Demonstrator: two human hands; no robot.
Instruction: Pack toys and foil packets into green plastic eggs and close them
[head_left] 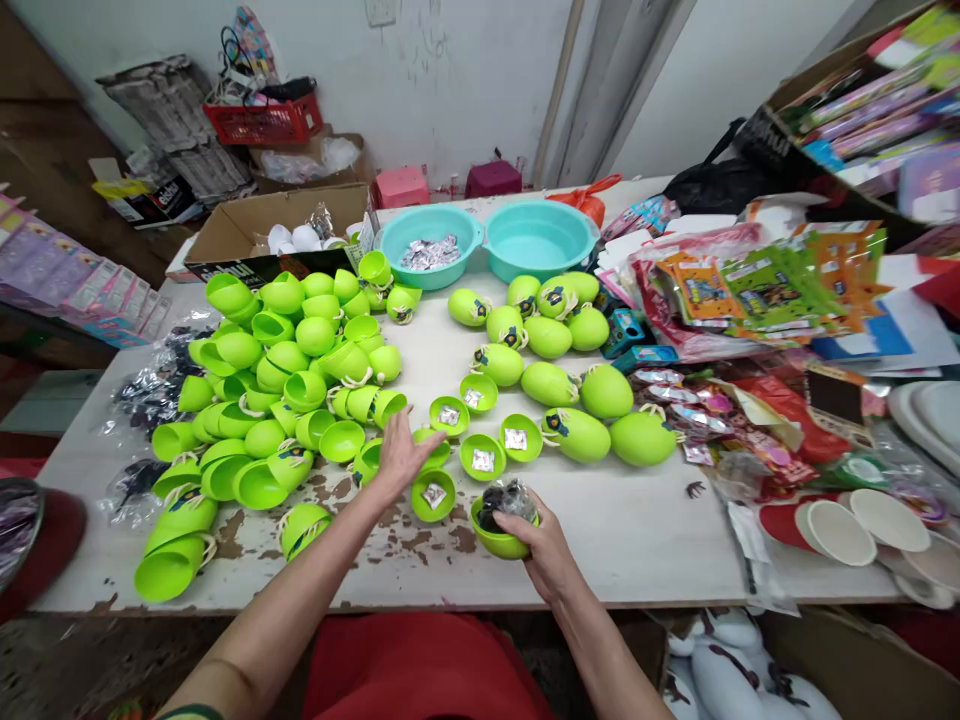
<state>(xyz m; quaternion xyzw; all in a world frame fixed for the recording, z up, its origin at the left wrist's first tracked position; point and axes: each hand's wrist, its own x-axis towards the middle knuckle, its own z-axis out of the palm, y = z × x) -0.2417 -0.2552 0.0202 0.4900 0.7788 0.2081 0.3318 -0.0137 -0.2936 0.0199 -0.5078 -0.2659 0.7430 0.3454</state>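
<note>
- Right grip (551, 548) pinches green shell (493, 541) and dark packet (516, 496) inside
- Shell likely light, stiff, slick; best held by rim
- Left grip (402, 455) looks spread beside other shells (316, 337)

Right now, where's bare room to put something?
Right of the right hand, nearer than the closed eggs, the table is mostly bare. Another gap, near the basins, splits those eggs from the green shells. Shells crowd the left; packets crowd the far right.

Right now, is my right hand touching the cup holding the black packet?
Touching. Head view: your right hand grips the green cup, thumb over its rim.
</note>
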